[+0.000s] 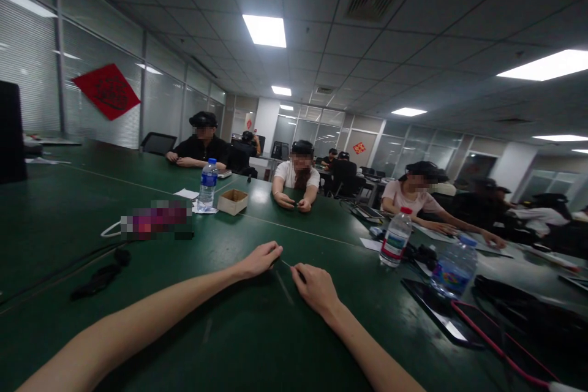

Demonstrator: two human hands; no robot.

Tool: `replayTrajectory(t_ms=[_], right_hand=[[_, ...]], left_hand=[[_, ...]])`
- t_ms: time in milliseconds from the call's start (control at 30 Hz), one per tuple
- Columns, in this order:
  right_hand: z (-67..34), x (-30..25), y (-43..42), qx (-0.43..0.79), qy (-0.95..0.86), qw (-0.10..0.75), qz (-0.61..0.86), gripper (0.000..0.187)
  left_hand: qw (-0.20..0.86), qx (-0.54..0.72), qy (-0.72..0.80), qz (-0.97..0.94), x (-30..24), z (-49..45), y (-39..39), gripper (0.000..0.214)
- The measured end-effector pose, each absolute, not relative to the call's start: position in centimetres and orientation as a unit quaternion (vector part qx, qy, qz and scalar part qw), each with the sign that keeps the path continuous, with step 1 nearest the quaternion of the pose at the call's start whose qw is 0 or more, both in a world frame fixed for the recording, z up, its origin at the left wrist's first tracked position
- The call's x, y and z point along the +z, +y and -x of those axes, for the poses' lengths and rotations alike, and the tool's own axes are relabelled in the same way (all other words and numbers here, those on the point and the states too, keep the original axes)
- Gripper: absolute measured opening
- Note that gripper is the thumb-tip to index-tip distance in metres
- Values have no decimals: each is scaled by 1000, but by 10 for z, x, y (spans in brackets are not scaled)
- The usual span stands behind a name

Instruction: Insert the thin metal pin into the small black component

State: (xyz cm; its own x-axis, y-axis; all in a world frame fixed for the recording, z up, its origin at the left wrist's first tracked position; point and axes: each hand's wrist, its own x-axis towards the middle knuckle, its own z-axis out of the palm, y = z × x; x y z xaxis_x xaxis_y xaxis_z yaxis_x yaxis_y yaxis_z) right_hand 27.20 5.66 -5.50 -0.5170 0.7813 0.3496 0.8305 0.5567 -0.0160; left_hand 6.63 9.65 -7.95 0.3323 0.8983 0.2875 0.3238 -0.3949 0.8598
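Note:
Both my arms reach out over a dark green table (239, 331). My left hand (260, 259) has its fingers curled and pinched together near the table top. My right hand (316, 286) is also pinched, a short way to the right. A thin pale strand (286, 264), like a thread or wire, runs between the two hands; I cannot make out what it is.
A water bottle (207, 184) and a small cardboard box (233, 201) stand at the far middle. Two more bottles (395, 237) (454, 267), a phone (436, 312) and a red cable (498, 346) lie to the right. Several people sit around the table's far side. A black strap (101, 277) lies left.

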Motion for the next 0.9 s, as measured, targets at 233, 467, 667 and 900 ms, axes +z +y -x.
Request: replayTrajectory(t_ms=[233,467,667,900], right_hand=[[-271,-56,59,-99,-878,140,448,39],[-274,-55,58,-117,-894,142,408,38],[-271,-51,51,-138,-921,102,350,42],[-270,-54,56,-99,-882,133,441,39]], left_hand=[[332,389,426,-746,-80,-64,98,42],[344,404,406,-744,-82,-64,99,36],[391,422,407,-710,-85,-65,104,37],[443,423,393,-686,-83,-63,102,34]])
